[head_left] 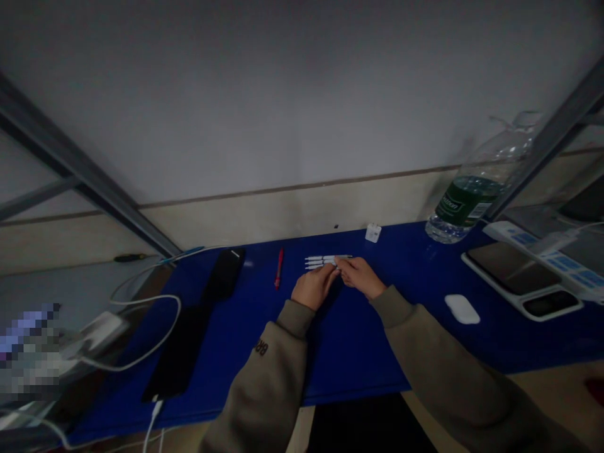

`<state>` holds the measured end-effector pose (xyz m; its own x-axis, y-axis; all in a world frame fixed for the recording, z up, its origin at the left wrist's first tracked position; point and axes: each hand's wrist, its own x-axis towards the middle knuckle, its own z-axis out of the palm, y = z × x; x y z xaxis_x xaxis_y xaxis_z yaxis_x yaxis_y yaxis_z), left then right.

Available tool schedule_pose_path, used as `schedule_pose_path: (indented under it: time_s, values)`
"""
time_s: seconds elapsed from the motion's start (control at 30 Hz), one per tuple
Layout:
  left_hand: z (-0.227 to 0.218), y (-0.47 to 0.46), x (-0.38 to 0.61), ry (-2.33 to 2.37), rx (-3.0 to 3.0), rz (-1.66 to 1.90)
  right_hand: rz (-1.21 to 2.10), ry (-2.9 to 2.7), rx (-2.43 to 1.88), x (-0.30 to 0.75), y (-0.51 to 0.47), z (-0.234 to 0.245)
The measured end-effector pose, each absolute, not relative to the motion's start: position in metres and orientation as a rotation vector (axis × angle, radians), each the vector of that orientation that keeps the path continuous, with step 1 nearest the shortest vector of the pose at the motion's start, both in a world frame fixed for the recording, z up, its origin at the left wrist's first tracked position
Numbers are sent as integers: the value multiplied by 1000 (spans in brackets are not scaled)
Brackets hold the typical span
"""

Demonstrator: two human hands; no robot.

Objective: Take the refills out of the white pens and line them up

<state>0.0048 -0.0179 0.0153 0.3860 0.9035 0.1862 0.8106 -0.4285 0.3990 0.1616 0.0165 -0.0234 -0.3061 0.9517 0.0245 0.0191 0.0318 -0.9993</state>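
Observation:
Several slim white pens (313, 258) lie side by side on the blue tabletop (349, 352), their tips pointing left. My left hand (314, 286) is closed at their near side, with thumb and fingers pinching at the pens. From the right, my right hand (358, 275) meets it, its fingers closed on the same pens; a grey pen end sticks out above its knuckles. My fingers cover the middle of the pens, so which pen each hand grips is hard to make out. Left of the pens, a red pen (279, 269) lies apart.
At left are a black phone (225, 274) and a long black device (177, 352) with a white cable. A white charger plug (373, 233) stands near the wall. On the right are a water bottle (467, 192), a white earbud case (462, 309) and a scale (521, 280).

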Motion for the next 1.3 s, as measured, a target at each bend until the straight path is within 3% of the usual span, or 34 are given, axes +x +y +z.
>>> schedule_pose_path:
  time_s: [0.43,0.6,0.77,0.97,1.13,1.3]
  values:
    - [5,-1,0,974,1376,1376,1693,-1657,-669,152,3,-11]
    - [3,3,-2,909,1340,1449,1492,-1430,-762,161,11,-7]
    - [3,6,-7,1056,1359,1366,1415,-1056,-728,174,21,-4]
    - [3,-4,1,992,1496,955,1442,-892,-736,174,19,2]
    - [-3,-14,14,1024,1696,741,1745,-648,-554,166,16,2]
    - [-2,-19,12,1461,2163,613,1898,-459,-326,175,19,0]
